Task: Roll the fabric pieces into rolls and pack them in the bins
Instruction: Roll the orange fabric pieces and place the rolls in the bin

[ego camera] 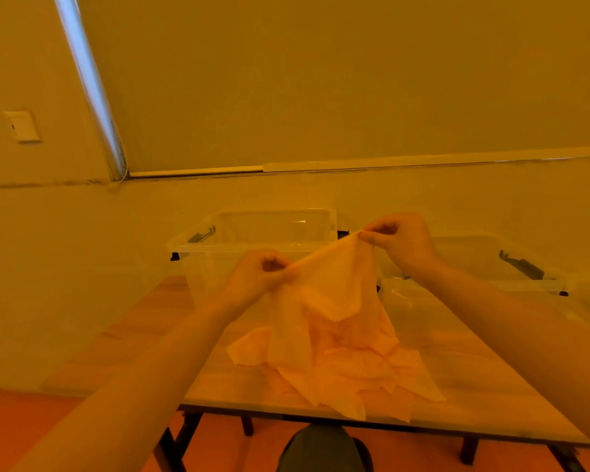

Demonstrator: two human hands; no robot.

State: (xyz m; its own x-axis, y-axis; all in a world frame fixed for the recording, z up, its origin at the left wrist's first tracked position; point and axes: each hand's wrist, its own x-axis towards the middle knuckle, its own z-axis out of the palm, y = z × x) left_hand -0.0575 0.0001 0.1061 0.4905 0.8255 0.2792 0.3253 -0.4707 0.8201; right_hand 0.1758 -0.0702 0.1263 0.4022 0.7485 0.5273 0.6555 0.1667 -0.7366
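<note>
A thin pale orange fabric piece hangs above the table, stretched between both hands. My left hand pinches its lower left corner, and my right hand pinches its upper right corner, held higher. Under it lies a loose pile of several more fabric pieces on the wooden table. A clear plastic bin stands behind the hands at the table's far side. A second clear bin stands to the right, partly hidden by my right forearm.
The bins have black latches on their sides. A wall and a window blind rise behind the table. Part of the pile hangs over the table's near edge. A dark shoe shows on the floor below the table's near edge.
</note>
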